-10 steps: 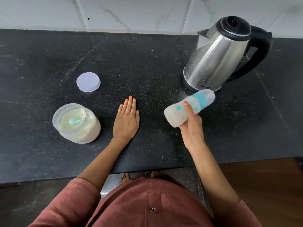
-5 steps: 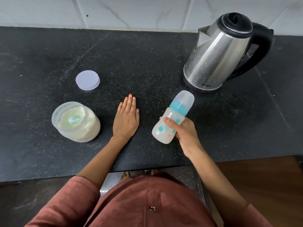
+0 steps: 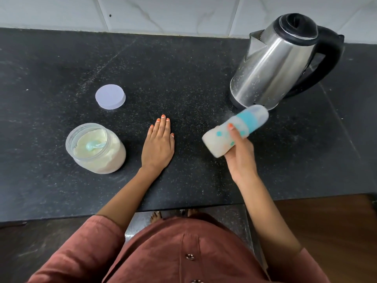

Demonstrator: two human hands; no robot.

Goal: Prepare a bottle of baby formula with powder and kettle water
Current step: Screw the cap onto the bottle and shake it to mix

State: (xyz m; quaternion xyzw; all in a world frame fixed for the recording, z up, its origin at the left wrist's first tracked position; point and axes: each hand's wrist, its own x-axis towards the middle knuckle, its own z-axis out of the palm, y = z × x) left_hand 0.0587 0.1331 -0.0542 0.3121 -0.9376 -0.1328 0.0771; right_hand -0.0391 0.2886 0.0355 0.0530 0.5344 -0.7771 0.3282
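Note:
My right hand (image 3: 240, 158) grips a capped baby bottle (image 3: 234, 131) with a blue collar and milky liquid inside. The bottle is tilted almost sideways in the air, cap pointing right toward the steel kettle (image 3: 275, 68) at the back right. Motion blur smears the bottle. My left hand (image 3: 158, 148) lies flat, palm down, on the black counter (image 3: 183, 68), holding nothing. To its left stands an open plastic jar of formula powder (image 3: 95, 148) with a light blue scoop (image 3: 94, 145) lying in the powder.
The jar's pale lid (image 3: 110, 96) lies flat on the counter behind the jar. A white tiled wall (image 3: 163, 13) runs along the back. The counter's front edge is near my body, and a wooden surface (image 3: 326, 231) sits lower right.
The bottle swung from tilted right to nearly upright and lower half a second ago, then back up to tilted right now. My left hand stayed flat on the counter.

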